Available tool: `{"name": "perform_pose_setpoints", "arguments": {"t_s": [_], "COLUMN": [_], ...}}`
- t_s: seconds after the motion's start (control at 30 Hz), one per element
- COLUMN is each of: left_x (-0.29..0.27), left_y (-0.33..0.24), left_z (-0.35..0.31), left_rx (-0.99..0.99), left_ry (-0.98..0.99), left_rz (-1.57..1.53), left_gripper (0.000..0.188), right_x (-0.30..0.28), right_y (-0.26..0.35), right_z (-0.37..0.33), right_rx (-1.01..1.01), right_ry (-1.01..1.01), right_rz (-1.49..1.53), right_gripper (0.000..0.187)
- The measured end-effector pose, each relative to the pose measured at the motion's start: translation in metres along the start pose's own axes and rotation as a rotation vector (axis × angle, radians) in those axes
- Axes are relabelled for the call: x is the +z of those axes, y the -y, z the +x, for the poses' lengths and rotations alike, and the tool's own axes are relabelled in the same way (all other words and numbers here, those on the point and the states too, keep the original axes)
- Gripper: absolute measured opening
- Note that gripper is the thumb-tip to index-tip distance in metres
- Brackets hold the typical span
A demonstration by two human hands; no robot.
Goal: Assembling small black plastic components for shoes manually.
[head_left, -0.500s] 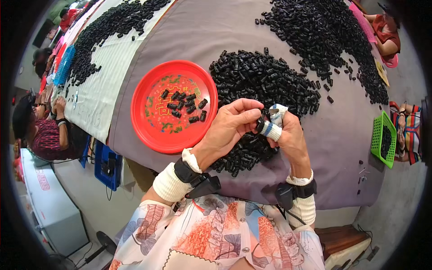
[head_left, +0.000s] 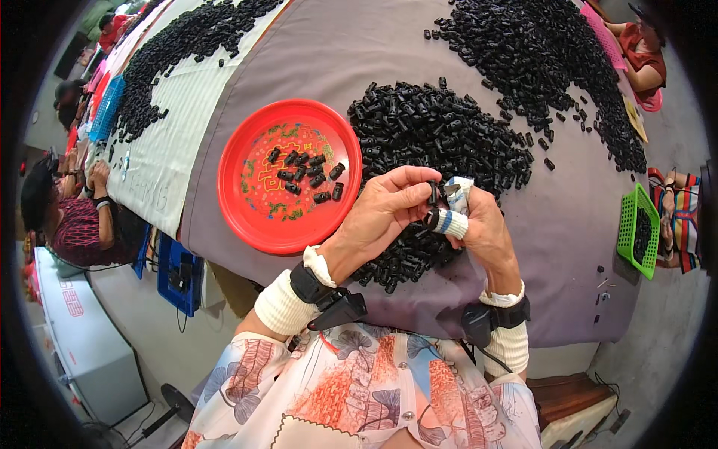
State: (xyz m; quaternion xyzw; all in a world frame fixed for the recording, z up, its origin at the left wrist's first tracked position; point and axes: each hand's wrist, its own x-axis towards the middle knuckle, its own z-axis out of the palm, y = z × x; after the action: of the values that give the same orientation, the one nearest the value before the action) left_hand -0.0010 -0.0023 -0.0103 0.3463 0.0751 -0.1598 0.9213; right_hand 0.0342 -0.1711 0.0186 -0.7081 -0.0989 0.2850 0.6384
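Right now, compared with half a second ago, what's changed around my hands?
Your right hand has eased slightly right, its lower striped wrap dipping. A small black piece now shows more clearly at your left hand's fingers. No fresh grasp or release is visible. The red tray and black pile stayed put.

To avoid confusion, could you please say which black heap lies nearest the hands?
The middle heap beside the red tray, partly hidden by the hands; the others lie farther off.
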Motion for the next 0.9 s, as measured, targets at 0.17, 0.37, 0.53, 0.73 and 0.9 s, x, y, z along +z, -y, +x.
{"name": "perform_pose_setpoints", "arguments": {"t_s": [0.17, 0.37, 0.53, 0.73, 0.9], "left_x": [0.002, 0.007, 0.007, 0.007, 0.01], "left_y": [-0.004, -0.005, -0.007, -0.005, -0.004], "left_z": [-0.001, -0.001, 0.0, 0.002, 0.002], "left_rx": [-0.006, -0.013, -0.012, -0.013, -0.011], "left_ry": [0.002, -0.012, -0.009, 0.003, -0.013], "left_rz": [-0.016, 0.036, 0.033, -0.002, -0.004], "left_gripper": [0.023, 0.023, 0.022, 0.021, 0.02], "right_x": [-0.005, -0.008, -0.007, -0.006, -0.006], "right_y": [0.001, 0.009, 0.013, 0.011, 0.011], "right_z": [0.003, 0.007, 0.008, 0.007, 0.007], "right_rx": [0.002, -0.034, -0.02, -0.017, -0.047], "right_ry": [0.03, 0.052, 0.091, 0.111, 0.113], "right_rz": [-0.163, -0.268, -0.268, -0.231, -0.276], "right_gripper": [0.032, 0.035, 0.033, 0.031, 0.03]}}
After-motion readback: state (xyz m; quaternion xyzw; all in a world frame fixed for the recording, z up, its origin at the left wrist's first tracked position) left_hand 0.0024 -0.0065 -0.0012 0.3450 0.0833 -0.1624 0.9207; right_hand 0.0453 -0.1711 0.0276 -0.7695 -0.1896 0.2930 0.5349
